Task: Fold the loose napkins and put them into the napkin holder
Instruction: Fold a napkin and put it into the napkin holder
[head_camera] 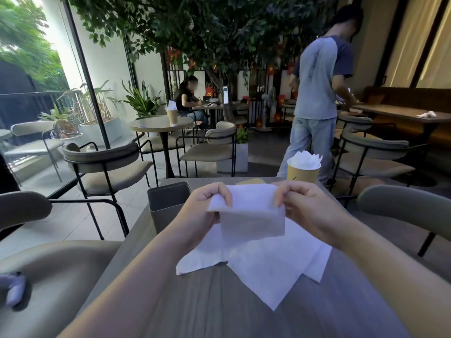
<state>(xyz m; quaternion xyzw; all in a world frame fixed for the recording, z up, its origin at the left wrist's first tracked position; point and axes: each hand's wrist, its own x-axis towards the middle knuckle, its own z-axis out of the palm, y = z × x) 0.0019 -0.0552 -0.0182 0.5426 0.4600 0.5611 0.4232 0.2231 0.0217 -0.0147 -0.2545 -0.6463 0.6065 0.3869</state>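
A white napkin (pixel 251 215) hangs folded in the air above the table, pinched at its top corners by both hands. My left hand (pixel 202 211) grips its left corner and my right hand (pixel 305 206) grips its right corner. Under it, several loose white napkins (pixel 268 262) lie spread flat on the grey wooden table (pixel 195 301). At the table's far right stands a yellow paper cup (pixel 302 173), the napkin holder, stuffed with white napkins. A dark grey square bin (pixel 168 203) stands on the table just left of my left hand.
Padded chairs stand at the left (pixel 48 264) and right (pixel 410 211) of the table. A person in a grey shirt (pixel 317 93) stands beyond the cup. A round table (pixel 159 124) with another cup and a seated person lie further back.
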